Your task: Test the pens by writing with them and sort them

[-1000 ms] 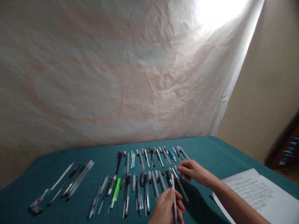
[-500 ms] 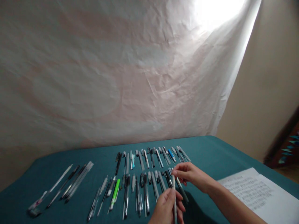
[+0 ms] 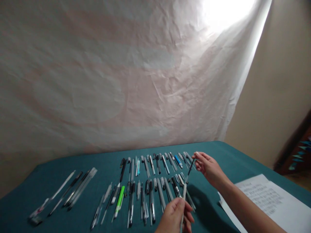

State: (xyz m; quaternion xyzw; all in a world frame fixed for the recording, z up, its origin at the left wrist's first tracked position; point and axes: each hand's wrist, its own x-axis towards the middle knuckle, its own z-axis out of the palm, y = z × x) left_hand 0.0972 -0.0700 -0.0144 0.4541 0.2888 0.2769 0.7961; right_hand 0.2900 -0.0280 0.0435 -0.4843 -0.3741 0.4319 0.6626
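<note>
My left hand (image 3: 175, 216) is closed round a clear pen barrel (image 3: 184, 198) at the bottom edge, its tip pointing up and away. My right hand (image 3: 209, 167) is raised over the teal table (image 3: 218, 155), fingers pinched on the upper end of a thin dark pen refill (image 3: 190, 171) that slants down toward the barrel's tip. The two parts nearly meet just above the near row of pens (image 3: 150, 194). Behind it lies a far row of pens (image 3: 157, 161).
A green highlighter (image 3: 120, 200) lies in the near row. Another bunch of pens (image 3: 73, 189) lies at the left. A printed sheet of paper (image 3: 269, 202) sits at the right under my forearm. A wrinkled white cloth (image 3: 121, 81) hangs behind the table.
My right hand has risen and moved right and away from the barrel's tip, and the dark refill now shows between it and the barrel. My left hand has hardly shifted.
</note>
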